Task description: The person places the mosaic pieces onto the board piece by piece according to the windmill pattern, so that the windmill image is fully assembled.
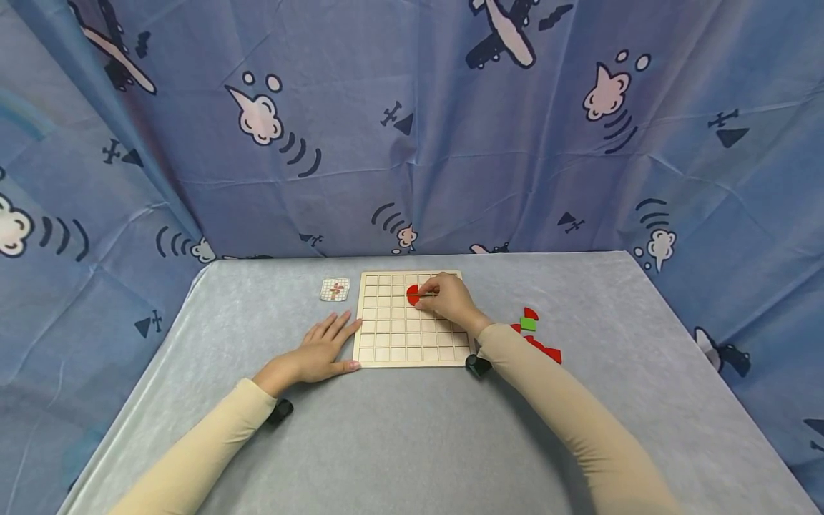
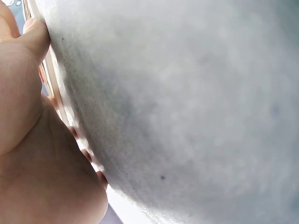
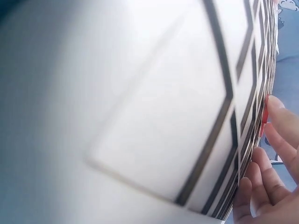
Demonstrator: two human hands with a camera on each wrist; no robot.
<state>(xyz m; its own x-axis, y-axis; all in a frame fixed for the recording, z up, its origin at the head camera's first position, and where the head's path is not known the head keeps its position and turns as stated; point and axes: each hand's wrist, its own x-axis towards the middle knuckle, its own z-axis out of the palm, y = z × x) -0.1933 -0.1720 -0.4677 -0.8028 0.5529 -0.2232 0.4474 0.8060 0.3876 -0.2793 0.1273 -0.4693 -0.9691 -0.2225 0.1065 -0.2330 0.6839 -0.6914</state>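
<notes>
Left hand [image 1: 320,355] flat on desk [image 1: 386,443], fingers straight, spread, thumb and tips at left edge of grid board [image 1: 383,340]. Right hand [image 1: 448,300] above board, fingers nearly closed, thumb and fingertip pinching red piece [image 1: 412,295] in board's upper half. Small card [image 1: 335,289] left of board; green square [image 1: 527,324], loose red pieces [image 1: 552,354] to its right.

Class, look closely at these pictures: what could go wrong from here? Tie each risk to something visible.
The right hand has its fingertips at the red pieces on the board, so it might nudge one out of its square. The left hand touches the grid board at its left edge; a push could shift it. The right sleeve passes close to loose pieces and might sweep them aside.
</notes>
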